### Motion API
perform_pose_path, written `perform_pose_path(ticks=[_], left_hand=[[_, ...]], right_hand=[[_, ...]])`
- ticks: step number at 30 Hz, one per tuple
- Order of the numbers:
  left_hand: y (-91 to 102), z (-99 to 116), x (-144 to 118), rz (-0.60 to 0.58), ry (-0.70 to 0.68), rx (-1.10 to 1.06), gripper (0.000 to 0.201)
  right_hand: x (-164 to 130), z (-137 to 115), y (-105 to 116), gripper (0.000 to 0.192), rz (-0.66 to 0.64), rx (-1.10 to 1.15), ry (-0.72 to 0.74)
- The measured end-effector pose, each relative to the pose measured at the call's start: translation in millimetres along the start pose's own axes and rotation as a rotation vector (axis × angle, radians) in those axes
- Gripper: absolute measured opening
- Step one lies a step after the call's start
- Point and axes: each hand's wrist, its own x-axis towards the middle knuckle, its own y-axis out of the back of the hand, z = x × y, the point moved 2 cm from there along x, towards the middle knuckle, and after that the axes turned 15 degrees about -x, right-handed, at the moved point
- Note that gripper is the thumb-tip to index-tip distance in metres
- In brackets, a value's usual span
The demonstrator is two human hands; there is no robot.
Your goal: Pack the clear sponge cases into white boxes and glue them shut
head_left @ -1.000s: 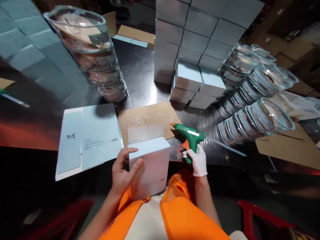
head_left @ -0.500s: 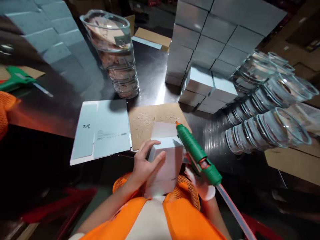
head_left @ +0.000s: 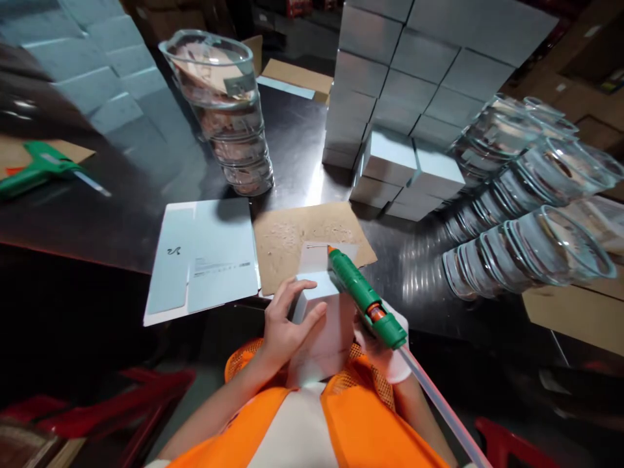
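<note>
Glue gun (head_left: 358,289) now inward from right edge of flap (head_left: 313,261), right hand (head_left: 383,354) gripping it, left hand (head_left: 287,322) clasping box (head_left: 334,325)

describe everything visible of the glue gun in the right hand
The glue gun has a green, plastic-looking body with an orange nozzle and an orange part showing through an opening near its rear. A long translucent stick protrudes from its back end. It slants up and left in the picture, nozzle over the white box's open flap, at the end of a thin line; contact can't be told. The gloved right hand holds it, the handle mostly hidden.
</note>
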Motion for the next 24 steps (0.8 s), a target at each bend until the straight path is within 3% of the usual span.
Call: perform_pose_path(ticks=[3, 9, 12, 16, 19, 21, 24], left_hand=[[3.7, -1, 0, 0.010, 0.006, -0.015, 0.022], [13.4, -7, -2, 0.050, 0.077, -0.032, 0.027], [18.5, -10, -4, 0.075, 0.128, -0.073, 0.030], [19.5, -10, -5, 0.080, 0.139, -0.114, 0.031], [20.2, -9, -5, 0.087, 0.129, -0.137, 0.030], [22.2, -9, -5, 0.106, 0.111, -0.153, 0.030], [23.9, -10, -4, 0.106, 0.105, -0.160, 0.032]], right_hand=[[-1, 9, 7, 0.019, -0.003, 0.052, -0.046], [-3, 41, 10, 0.038, -0.018, 0.371, -0.445], [12, 61, 2, 0.050, -0.036, 0.506, -0.604], [42, 77, -23, 0.061, -0.133, 0.598, -0.684], [55, 87, -33, 0.070, -0.236, 0.595, -0.760], [58, 95, -27, 0.071, -0.271, 0.489, -0.763], [59, 97, -4, 0.050, -0.212, 0.286, -0.704]])
